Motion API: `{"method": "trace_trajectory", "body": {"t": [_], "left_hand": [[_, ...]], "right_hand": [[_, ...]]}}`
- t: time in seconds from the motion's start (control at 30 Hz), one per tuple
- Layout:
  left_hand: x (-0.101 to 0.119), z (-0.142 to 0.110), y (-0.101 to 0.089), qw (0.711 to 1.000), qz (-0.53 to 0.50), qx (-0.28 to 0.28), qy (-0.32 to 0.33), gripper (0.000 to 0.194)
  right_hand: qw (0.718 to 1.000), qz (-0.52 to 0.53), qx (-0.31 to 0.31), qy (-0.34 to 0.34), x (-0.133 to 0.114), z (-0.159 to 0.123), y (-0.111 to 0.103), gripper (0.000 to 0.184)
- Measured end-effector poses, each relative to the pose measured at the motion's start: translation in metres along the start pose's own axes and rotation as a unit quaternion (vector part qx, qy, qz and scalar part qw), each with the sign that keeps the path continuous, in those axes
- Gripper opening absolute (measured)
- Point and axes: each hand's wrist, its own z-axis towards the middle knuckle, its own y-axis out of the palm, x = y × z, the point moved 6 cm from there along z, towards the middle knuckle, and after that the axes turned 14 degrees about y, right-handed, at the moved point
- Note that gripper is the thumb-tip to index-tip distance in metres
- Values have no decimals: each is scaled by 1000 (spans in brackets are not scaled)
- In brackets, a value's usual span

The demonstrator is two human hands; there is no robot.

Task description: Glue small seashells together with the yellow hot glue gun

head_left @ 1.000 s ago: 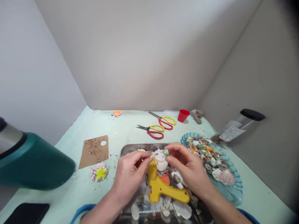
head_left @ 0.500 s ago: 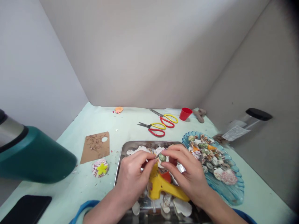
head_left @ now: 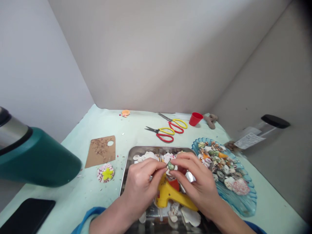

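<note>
Between the thumb and fingers of my right hand [head_left: 195,177] is a small green shell [head_left: 171,166]. My left hand [head_left: 145,177] is closed in a pinch, its fingertips meeting a small dark thin piece [head_left: 168,163] at the shell's left side; what that piece is I cannot make out. Both hands are above a metal tray [head_left: 126,162]. Beneath them in the tray lies a yellow glue gun [head_left: 179,197], its front part hidden behind my left fingers. White shells [head_left: 191,217] lie around it, along with something red-orange [head_left: 173,184] partly covered by the glue gun.
A blue glass dish [head_left: 243,206] of mixed shells is at right. Behind the tray lie two pairs of scissors [head_left: 164,134] and a red cup [head_left: 195,119]. Leftward are brown cardboard [head_left: 97,152], a decorated disc [head_left: 106,173], a green bottle [head_left: 44,157] and a black phone-like slab [head_left: 31,214].
The camera view has shifted slightly. The green shell has turned a little between my fingers, and my hands remain close together over the tray.
</note>
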Motion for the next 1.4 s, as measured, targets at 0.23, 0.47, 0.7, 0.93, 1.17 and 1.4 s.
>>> {"method": "trace_trajectory", "body": {"t": [0.23,0.47,0.7,0.93,1.17,1.4], "left_hand": [[12,1,-3,995,32,11,97,17],[18,-3,-1,984,83,2,158,22],[21,-4,-2,982,91,0,166,22],[24,2,-5,981,84,8,177,21],[22,2,-5,983,59,9,174,21],[22,1,-3,984,55,5,170,21]], "right_hand": [[1000,-2,11,-27,-2,0,-2,30],[998,4,23,-51,-3,-3,-5,33],[998,5,22,-58,-3,-2,-5,34],[997,9,26,-70,-5,-3,-6,35],[997,12,20,-78,-6,-2,-6,36],[997,-4,17,-82,-6,-3,-6,36]]}}
